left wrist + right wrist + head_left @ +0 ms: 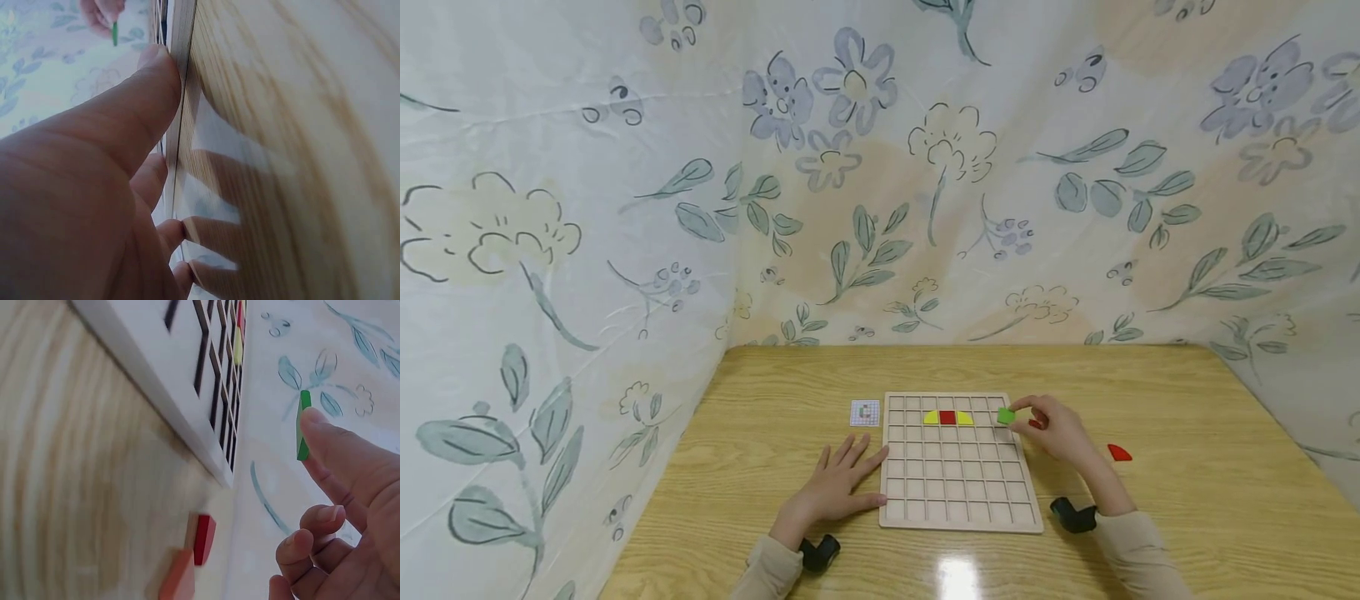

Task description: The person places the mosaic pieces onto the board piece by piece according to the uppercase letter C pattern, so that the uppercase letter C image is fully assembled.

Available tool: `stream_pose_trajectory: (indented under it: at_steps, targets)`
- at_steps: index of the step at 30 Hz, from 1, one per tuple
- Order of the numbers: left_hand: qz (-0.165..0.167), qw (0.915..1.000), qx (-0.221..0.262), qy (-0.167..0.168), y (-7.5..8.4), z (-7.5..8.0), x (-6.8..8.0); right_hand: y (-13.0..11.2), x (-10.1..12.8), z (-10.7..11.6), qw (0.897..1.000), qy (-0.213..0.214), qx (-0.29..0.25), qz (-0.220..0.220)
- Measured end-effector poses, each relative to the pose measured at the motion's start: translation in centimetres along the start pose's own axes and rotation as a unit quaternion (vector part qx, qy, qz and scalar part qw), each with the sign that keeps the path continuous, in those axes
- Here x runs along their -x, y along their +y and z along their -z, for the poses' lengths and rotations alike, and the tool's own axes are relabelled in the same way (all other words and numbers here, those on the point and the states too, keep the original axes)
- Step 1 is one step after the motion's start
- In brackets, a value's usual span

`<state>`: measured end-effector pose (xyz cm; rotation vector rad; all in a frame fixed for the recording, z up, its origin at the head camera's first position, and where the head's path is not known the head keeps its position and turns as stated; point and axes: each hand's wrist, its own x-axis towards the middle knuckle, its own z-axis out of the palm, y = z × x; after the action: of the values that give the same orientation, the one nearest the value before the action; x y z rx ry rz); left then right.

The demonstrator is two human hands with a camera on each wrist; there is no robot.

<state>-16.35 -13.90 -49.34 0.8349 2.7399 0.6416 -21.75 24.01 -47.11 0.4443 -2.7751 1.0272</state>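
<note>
My right hand pinches a green square tile between thumb and finger, above the right edge of the wooden grid board. In the right wrist view the tile is held edge-on, apart from the board. My left hand lies spread flat on the table, its thumb and a fingertip touching the board's left edge. In one upper row of the board, a red square tile sits between two yellow quarter-round tiles.
A small printed pattern card lies left of the board. To the right, a red quarter-round tile rests on the table. Another red piece shows partly behind my right hand. Floral cloth hangs behind and at the sides.
</note>
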Motion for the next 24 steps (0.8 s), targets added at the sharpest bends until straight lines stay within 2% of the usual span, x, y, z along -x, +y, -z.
stream_pose_trajectory:
  at_steps: [8,16,24]
  targets:
    - [-0.007,0.9999,-0.001,0.015,-0.4,-0.4,-0.1,-1.2,-0.6,-1.5,1.000,-0.017,-0.013,0.015]
    - [0.012,0.9998,-0.011,-0.007,0.0,0.0,0.0,-2.3,-1.4,-2.8,0.999,-0.031,-0.023,0.029]
    - [0.021,0.9996,-0.015,-0.011,0.4,0.2,0.1,-3.2,-2.1,-4.3,0.997,-0.023,-0.030,0.060]
